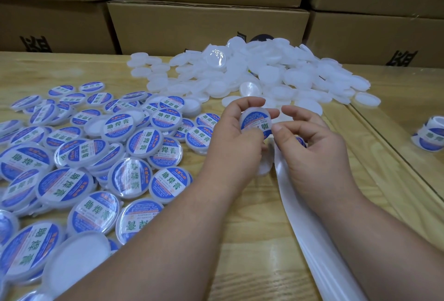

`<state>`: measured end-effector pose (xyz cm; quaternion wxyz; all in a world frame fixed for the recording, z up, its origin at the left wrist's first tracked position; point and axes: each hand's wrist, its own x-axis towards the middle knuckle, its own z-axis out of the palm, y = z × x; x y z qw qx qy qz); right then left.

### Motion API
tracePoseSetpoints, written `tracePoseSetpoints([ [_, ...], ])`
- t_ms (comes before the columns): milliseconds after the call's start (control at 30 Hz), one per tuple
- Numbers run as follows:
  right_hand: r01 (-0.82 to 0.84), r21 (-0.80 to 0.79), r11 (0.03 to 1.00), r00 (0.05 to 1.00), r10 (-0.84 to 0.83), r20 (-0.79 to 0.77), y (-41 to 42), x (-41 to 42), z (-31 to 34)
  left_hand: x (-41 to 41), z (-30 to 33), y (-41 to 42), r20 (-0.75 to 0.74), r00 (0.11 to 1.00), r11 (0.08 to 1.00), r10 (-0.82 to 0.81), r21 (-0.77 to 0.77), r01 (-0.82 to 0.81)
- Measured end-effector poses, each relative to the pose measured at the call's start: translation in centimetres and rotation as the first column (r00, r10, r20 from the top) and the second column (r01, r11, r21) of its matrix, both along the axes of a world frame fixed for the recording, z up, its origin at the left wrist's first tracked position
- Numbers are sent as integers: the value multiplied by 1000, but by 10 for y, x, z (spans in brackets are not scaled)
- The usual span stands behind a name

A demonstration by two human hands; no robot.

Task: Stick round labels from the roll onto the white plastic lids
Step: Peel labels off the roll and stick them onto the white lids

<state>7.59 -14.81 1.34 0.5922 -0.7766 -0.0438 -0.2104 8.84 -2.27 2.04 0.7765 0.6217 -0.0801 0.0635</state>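
Head view: left hand [236,130] grips a white lid [258,122] while right hand [310,142] pinches its blue label at center. Labelled lids [101,164] spread toward 9 o'clock, bare lids [264,72] at 12, label roll [430,136] at 3.

labelled lids [72,156] left, bare lids [264,72] behind

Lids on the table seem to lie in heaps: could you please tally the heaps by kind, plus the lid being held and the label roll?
Heaps of labelled lids: 1
Heaps of plain white lids: 1
Held lid, in the left hand: 1
Label roll: 1
Total: 4
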Motion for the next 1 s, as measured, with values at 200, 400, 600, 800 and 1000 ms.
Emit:
tracePoseSetpoints([
  [200, 97, 121, 988, 995, -97, -9, -4, 3, 1, 2, 0, 1, 13, 995, 995, 97, -24, -97],
  [400, 108, 176, 979, 994, -108, -10, -6, 7, -6, 2, 3, 4, -45, 985, 984, 168, -53, -171],
  [600, 107, 200, 974, 994, -107, -10, -7, 8, -7, 3, 1, 2, -45, 944, 933, 327, -141, -330],
  [800, 122, 208, 971, 992, -111, -63, -7, 8, -5, 9, 2, 11, -102, 893, 869, 438, -208, -450],
  [1000, 159, 191, 969, 986, -146, -81, -6, 7, -3, 6, 1, 6, -2, 942, 942, 337, -9, -337],
])
